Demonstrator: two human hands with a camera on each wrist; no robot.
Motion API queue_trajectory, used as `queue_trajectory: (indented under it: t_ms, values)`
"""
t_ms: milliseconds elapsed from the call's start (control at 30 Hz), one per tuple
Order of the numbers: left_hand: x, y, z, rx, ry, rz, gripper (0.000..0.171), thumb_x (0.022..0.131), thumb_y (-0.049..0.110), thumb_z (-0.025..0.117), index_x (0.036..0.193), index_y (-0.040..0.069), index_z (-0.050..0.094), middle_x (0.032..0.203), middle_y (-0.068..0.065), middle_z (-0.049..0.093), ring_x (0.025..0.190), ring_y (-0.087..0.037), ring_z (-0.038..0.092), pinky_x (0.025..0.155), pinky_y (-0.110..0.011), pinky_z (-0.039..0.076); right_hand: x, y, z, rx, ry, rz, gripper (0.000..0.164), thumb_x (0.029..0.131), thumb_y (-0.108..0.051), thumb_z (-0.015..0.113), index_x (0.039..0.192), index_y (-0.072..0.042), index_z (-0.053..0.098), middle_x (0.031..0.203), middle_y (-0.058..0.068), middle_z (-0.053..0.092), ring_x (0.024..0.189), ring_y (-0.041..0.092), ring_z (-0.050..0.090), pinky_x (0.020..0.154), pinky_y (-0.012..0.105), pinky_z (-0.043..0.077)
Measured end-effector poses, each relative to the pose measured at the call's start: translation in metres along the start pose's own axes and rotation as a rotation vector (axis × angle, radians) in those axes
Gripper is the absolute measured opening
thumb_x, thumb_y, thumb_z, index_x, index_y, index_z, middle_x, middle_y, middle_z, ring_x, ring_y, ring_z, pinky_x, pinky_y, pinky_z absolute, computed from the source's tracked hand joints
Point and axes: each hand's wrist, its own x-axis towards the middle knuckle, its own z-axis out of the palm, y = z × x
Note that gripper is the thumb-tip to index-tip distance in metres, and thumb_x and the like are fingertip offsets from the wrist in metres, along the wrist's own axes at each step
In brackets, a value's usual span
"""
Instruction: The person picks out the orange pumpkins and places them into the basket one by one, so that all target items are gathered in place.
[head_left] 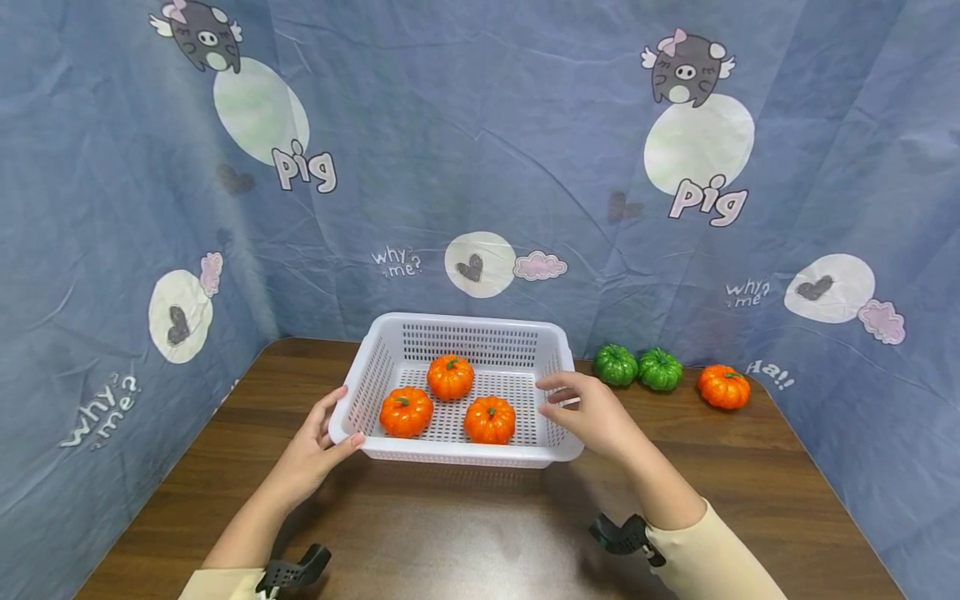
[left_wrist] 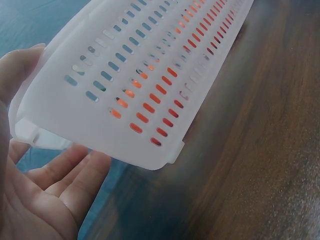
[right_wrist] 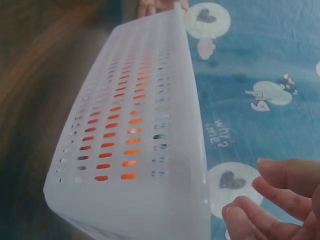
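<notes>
On the table, left hand (head_left: 311, 454) grips the white basket (head_left: 450, 454) rim; right hand (head_left: 592, 412) hovers loosely curled beside it, contact unclear. Three orange pumpkins (head_left: 450, 377) show inside.

The white perforated plastic basket (head_left: 457, 337) stands on the brown wooden table (head_left: 465, 533), and three small orange toy pumpkins (head_left: 450, 377) lie in it, one behind and two in front. The left hand (head_left: 315, 450) holds the basket's front left corner, and the right hand (head_left: 592, 412) is at its right rim. To the right of the basket, near the back cloth wall (head_left: 480, 150), two green toy pumpkins (head_left: 637, 367) lie side by side, and a fourth orange toy pumpkin (head_left: 723, 386) lies further right.
</notes>
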Motion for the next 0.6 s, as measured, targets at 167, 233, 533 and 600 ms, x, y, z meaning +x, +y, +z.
queue_trajectory:
  t_ms: [167, 233, 533, 600]
  values:
    - [0.000, 0.001, 0.001, -0.001, 0.002, -0.002, 0.085, 0.094, 0.012, 0.070, 0.159, 0.013, 0.014, 0.153, -0.029, 0.036, 0.132, -0.045, 0.046, 0.090, -0.020, 0.046, -0.008, 0.002, -0.005, 0.016, 0.029, -0.011, 0.029, 0.089, -0.010, 0.076, 0.117, -0.007, 0.071, 0.113, 0.015, 0.071, 0.089, 0.026, 0.072, 0.077, 0.041, 0.058]
    - [0.000, 0.001, 0.001, 0.000, 0.003, -0.003, 0.085, 0.094, 0.012, 0.070, 0.159, 0.013, 0.015, 0.152, -0.029, 0.037, 0.132, -0.045, 0.046, 0.090, -0.021, 0.046, -0.010, 0.004, -0.007, 0.011, 0.045, -0.025, 0.029, 0.089, -0.010, 0.076, 0.117, -0.006, 0.070, 0.111, 0.015, 0.071, 0.088, 0.025, 0.072, 0.077, 0.041, 0.058]
    - [-0.001, 0.001, 0.001, -0.024, -0.006, 0.002, 0.085, 0.094, 0.011, 0.069, 0.159, 0.012, 0.014, 0.152, -0.030, 0.036, 0.132, -0.046, 0.046, 0.090, -0.019, 0.045, -0.020, 0.018, -0.015, 0.047, 0.156, -0.075, 0.027, 0.091, -0.009, 0.073, 0.116, 0.000, 0.069, 0.103, 0.014, 0.073, 0.095, 0.028, 0.069, 0.087, 0.045, 0.055]
    - [-0.001, 0.001, 0.001, -0.025, -0.005, 0.005, 0.085, 0.094, 0.011, 0.069, 0.159, 0.012, 0.014, 0.152, -0.030, 0.036, 0.132, -0.045, 0.046, 0.090, -0.018, 0.045, -0.023, 0.022, -0.017, 0.077, 0.184, -0.075, 0.027, 0.091, -0.010, 0.073, 0.116, 0.000, 0.069, 0.102, 0.013, 0.072, 0.094, 0.025, 0.069, 0.084, 0.039, 0.056]
